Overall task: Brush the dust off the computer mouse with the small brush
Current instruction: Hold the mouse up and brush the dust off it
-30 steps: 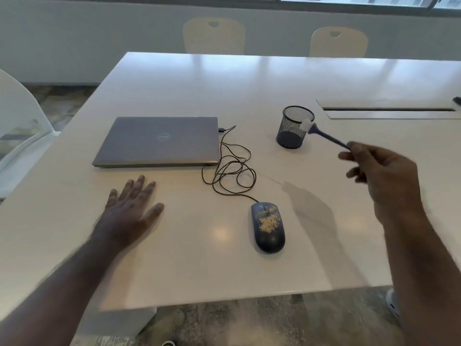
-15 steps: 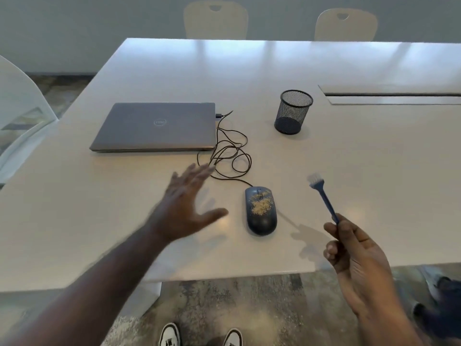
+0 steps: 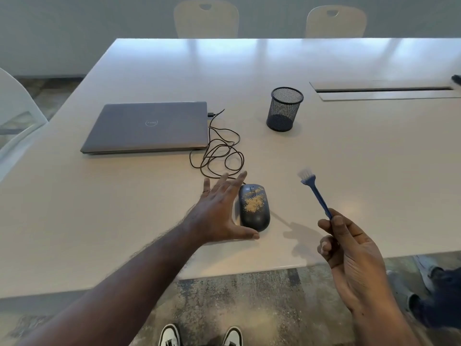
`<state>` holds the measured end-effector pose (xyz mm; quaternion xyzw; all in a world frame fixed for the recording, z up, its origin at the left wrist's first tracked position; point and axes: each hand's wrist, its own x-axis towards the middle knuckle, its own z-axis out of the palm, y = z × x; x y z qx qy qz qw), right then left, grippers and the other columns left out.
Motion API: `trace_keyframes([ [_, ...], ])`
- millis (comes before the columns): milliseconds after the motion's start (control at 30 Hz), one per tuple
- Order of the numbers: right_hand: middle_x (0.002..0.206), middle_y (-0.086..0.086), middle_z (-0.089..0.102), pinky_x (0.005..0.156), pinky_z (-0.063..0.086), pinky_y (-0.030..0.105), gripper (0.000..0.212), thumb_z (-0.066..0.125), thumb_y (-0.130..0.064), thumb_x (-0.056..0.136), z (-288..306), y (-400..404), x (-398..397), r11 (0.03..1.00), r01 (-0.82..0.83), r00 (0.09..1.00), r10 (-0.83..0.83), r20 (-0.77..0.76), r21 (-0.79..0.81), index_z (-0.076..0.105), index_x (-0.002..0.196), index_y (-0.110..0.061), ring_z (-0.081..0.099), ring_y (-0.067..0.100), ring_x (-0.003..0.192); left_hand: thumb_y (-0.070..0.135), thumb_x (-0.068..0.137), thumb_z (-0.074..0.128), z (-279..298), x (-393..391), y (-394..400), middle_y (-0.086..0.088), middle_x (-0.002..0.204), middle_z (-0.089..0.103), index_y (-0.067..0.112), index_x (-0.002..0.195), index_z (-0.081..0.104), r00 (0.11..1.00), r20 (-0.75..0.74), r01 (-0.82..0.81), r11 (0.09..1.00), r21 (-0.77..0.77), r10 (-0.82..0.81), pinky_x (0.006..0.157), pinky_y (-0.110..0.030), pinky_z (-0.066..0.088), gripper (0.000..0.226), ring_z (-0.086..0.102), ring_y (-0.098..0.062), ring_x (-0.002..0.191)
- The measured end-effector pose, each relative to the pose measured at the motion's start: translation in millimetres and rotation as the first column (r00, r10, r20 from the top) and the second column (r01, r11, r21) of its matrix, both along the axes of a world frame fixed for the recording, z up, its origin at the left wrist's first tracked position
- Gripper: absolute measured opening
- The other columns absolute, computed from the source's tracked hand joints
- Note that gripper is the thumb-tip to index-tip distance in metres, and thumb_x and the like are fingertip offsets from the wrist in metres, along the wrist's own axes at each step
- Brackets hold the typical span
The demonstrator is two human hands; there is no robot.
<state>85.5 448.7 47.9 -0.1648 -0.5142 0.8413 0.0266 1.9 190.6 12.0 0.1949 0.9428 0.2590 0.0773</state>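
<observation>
The left hand [image 3: 219, 211], fingers spread wide, has reached the dusty mouse [image 3: 254, 208] to steady it, while the right hand [image 3: 349, 248] pinches the brush [image 3: 314, 193], now nearby, ready to sweep.

chairs [image 3: 206, 18] cropped, table [image 3: 374, 151] cut right

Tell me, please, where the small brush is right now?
In the head view, the small brush is held up in the right hand, right of the dusty mouse, bristles pointing away.
</observation>
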Motion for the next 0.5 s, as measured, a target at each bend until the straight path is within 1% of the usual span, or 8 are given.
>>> trace_keyframes([
  [233, 0.080, 0.002, 0.074, 0.053, 0.050, 0.020, 0.018, 0.065, -0.027, 0.082, -0.7, -1.2, -0.4, 1.000, 0.001, 1.000, -0.001, 0.006, 0.008, 0.079, 0.093, -0.022, 0.051, 0.009, 0.047, 0.078, 0.060, 0.072, 2.3, -1.3, 4.1, -0.001, 0.168, 0.004, 0.036, 0.156, -0.014, 1.000, 0.023, 0.012, 1.000, 0.010, -0.012, 0.120, -0.051, -0.017, 0.135, -0.014, -0.015, 0.152],
  [333, 0.080, 0.002, 0.074, 0.052, 0.050, 0.020, 0.018, 0.065, -0.027, 0.082, -0.7, -2.0, 0.2, 1.000, -0.006, 1.000, 0.006, 0.009, 0.011, 0.079, 0.093, -0.022, 0.052, 0.008, 0.047, 0.076, 0.061, 0.073, 2.2, -1.1, 5.5, -0.002, 0.168, 0.006, 0.037, 0.155, -0.014, 1.000, 0.025, 0.004, 0.999, 0.035, -0.005, 0.120, -0.052, -0.017, 0.135, -0.011, -0.016, 0.153],
  [400, 0.080, 0.002, 0.074, 0.052, 0.051, 0.020, 0.018, 0.065, -0.027, 0.082, -0.7, -2.8, 0.6, 1.000, -0.013, 1.000, 0.013, 0.008, 0.010, 0.079, 0.093, -0.022, 0.052, 0.009, 0.047, 0.076, 0.060, 0.072, 1.7, -0.4, 6.5, -0.003, 0.168, 0.008, 0.037, 0.155, -0.014, 1.000, 0.014, -0.003, 0.998, 0.061, 0.002, 0.120, -0.050, -0.018, 0.135, -0.008, -0.016, 0.153],
  [500, 0.080, 0.002, 0.074, 0.052, 0.050, 0.020, 0.019, 0.065, -0.027, 0.081, -0.7, -3.7, 1.8, 1.000, -0.021, 1.000, 0.021, 0.013, 0.009, 0.079, 0.093, -0.022, 0.052, 0.009, 0.047, 0.076, 0.058, 0.073, 0.6, 2.3, 8.1, -0.003, 0.167, 0.010, 0.036, 0.156, -0.012, 1.000, -0.012, -0.015, 0.995, 0.101, 0.016, 0.118, -0.041, -0.021, 0.135, -0.004, -0.015, 0.153],
])
